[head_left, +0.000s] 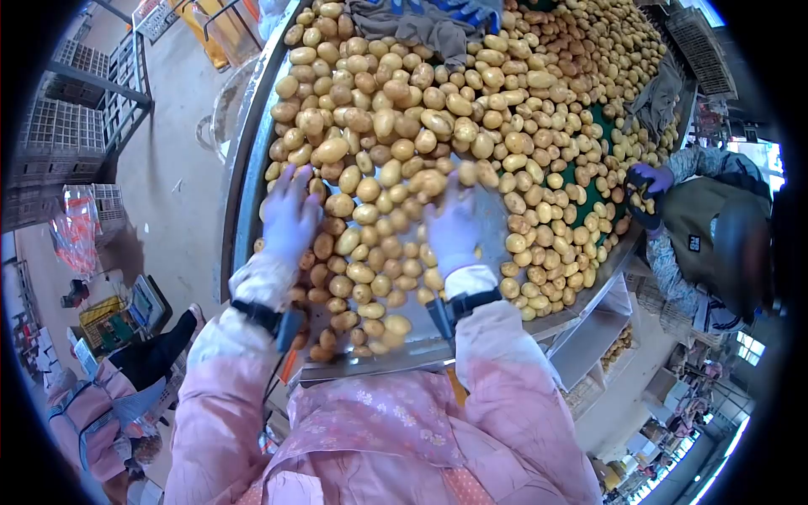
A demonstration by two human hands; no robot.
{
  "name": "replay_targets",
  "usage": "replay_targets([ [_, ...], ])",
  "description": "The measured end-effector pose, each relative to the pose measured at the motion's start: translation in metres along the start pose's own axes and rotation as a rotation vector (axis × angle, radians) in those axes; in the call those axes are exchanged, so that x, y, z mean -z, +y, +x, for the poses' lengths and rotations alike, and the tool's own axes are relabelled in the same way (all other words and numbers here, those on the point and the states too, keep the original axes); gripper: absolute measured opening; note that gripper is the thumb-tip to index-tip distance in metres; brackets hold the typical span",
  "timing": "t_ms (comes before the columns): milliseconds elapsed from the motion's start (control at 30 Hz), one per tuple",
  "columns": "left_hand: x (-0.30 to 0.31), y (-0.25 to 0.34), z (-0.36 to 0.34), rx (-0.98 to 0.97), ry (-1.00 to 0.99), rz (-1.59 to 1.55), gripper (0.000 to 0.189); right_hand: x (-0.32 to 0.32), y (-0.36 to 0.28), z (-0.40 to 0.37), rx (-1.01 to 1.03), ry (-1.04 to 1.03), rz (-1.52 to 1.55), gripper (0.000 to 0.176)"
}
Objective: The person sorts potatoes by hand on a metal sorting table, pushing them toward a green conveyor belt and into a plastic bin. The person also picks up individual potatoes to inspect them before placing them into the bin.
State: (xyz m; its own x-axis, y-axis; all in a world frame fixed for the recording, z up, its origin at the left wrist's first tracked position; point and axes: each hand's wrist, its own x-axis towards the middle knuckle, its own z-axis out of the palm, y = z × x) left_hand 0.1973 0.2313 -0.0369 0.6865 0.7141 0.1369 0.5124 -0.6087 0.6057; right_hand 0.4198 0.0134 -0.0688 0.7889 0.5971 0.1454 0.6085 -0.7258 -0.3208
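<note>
- Because the sorting table (249, 160) is loaded right up to its metal rim, a hard sideways sweep could send potatoes over the left edge onto the concrete floor (168, 194).
- The potatoes (396, 126) lie in a loose heap, several deep. They cover the table from the grey cloth (421, 29) at the far end to the near lip (396, 355) just in front of the person. Drawing them from low in the pile could set the rest rolling toward that lip, where a few already sit close to the edge.
- A co-worker (715, 227) stands at the right side with a purple-gloved hand (652, 178) at the heap's border. Potatoes shoved that way could knock against it.
- The left hand (290, 217), in a pale glove, lies palm down near the left rim with its fingers spread. It closes on nothing, so round potatoes could slip from under it.
- The right hand (453, 229) rests the same way on the middle of the heap, flat and splayed, and grips nothing visible.
- The dark wrist strap (268, 318) hangs just beside the near potatoes and could snag on the lip.
</note>
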Motion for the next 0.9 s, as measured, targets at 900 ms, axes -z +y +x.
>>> replay_targets([
  [900,0.028,0.087,-0.258,-0.295,-0.632,0.015,0.050,0.115,0.029,-0.192,-0.561,-0.697,1.411,0.029],
])
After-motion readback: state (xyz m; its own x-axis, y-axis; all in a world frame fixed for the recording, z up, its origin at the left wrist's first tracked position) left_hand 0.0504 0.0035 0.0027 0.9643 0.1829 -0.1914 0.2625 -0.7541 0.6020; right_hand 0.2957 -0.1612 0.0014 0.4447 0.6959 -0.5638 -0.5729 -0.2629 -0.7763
